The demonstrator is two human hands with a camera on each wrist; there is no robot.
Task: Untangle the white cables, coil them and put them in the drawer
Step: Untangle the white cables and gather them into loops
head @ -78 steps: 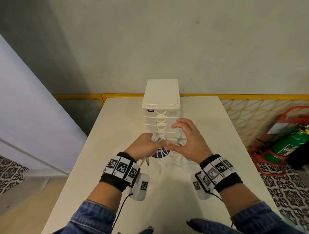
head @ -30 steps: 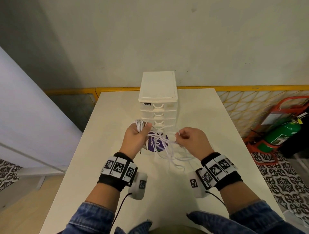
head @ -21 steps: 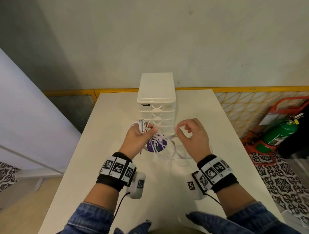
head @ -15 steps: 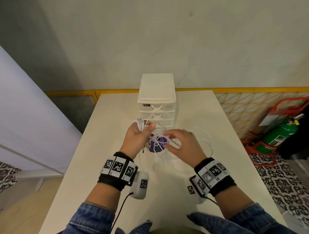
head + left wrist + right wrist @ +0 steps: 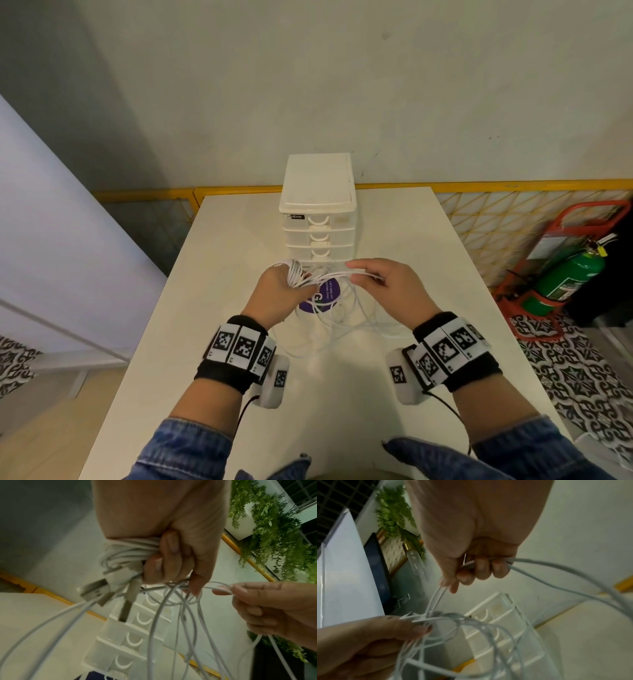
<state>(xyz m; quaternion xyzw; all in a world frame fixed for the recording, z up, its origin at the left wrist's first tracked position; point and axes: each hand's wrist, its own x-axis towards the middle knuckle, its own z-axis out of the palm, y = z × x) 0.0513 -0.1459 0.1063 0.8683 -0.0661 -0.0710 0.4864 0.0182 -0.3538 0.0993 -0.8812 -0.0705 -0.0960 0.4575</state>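
Observation:
My left hand [image 5: 284, 291] [image 5: 171, 563] grips a bundle of coiled white cables [image 5: 295, 272] [image 5: 126, 553] wound round its fingers, with USB plugs [image 5: 96, 589] sticking out below. My right hand [image 5: 383, 284] [image 5: 476, 569] holds white cable strands [image 5: 342, 274] [image 5: 539, 563] stretched taut between the two hands. More loose cable loops [image 5: 342, 322] hang down onto the table. The white drawer tower [image 5: 318, 212] [image 5: 130, 635] [image 5: 501, 622] stands just behind the hands, all its drawers shut.
A purple round sticker [image 5: 322, 294] lies on the white table [image 5: 342, 394] under the cables. A yellow railing [image 5: 513, 186] runs behind the table. A green fire extinguisher [image 5: 565, 277] in a red stand sits on the floor at the right.
My right hand went in to the tangle by the left hand, then pulled strands out to the right and up. The left hand keeps its coiled bundle and has stayed in place.

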